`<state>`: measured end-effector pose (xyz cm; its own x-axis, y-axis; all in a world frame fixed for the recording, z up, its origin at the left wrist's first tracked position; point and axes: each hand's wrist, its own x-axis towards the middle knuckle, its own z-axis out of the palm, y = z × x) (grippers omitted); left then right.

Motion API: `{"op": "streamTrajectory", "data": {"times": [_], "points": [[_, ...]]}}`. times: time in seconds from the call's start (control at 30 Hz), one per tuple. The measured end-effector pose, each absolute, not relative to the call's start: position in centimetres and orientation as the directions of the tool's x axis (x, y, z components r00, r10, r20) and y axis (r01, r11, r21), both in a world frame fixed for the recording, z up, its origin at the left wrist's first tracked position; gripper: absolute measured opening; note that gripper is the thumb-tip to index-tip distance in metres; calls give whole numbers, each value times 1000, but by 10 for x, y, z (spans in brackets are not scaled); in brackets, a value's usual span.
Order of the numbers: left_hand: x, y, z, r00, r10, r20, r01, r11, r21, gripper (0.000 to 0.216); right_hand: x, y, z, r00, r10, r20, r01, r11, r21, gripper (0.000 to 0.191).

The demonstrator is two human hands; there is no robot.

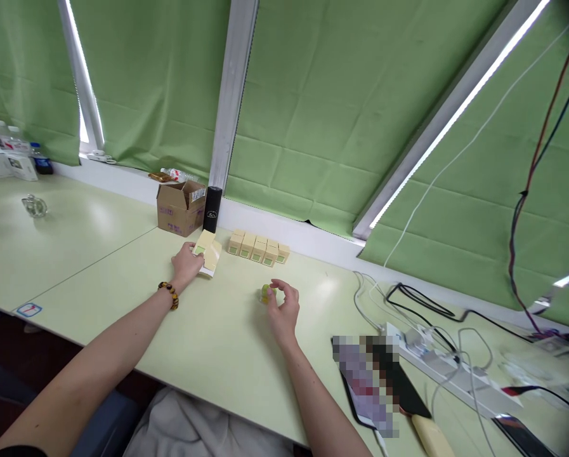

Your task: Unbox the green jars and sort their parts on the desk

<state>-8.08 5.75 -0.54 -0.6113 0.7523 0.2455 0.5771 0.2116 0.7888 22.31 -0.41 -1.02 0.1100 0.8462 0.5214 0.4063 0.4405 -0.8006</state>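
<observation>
Left hand (188, 264) pinches a pale box (211, 253), maybe to steady it; right hand (284, 312) half curls at a green thing (266, 292); can't tell its grip.

Bright light edges past the green blinds (360, 114), glaring softly on the table (217, 330); right-hand corners darken.

The bench (208, 336) had a smooth, glossy top. Toward 12 o'clock hung matt, lightly creased cloth curtains (336, 114). At 9 o'clock, the brown box (170, 218) was dull corrugated cardboard, beside a smooth black cylinder (212, 209). The row of small boxes (247, 246) near the centre looked like smooth card, as did the pale carton (210, 256) between 8 and 9. Polished beads made up the bracelet (172, 296) at 8; soft, matt grey cloth (193, 425) lay at 7; and the power strip (446, 368) at 4 was white plastic.
</observation>
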Motion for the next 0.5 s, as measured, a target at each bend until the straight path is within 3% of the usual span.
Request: {"op": "streamTrajectory", "data": {"times": [0.23, 0.5], "points": [[-82, 60, -11, -542, 827, 148, 679, 327, 657, 46, 228, 4, -16, 98, 837, 539, 447, 446, -775, 27], [-78, 54, -11, -524, 824, 213, 768, 349, 537, 47, 232, 11, -22, 114, 838, 534, 468, 429, -773, 26]]}}
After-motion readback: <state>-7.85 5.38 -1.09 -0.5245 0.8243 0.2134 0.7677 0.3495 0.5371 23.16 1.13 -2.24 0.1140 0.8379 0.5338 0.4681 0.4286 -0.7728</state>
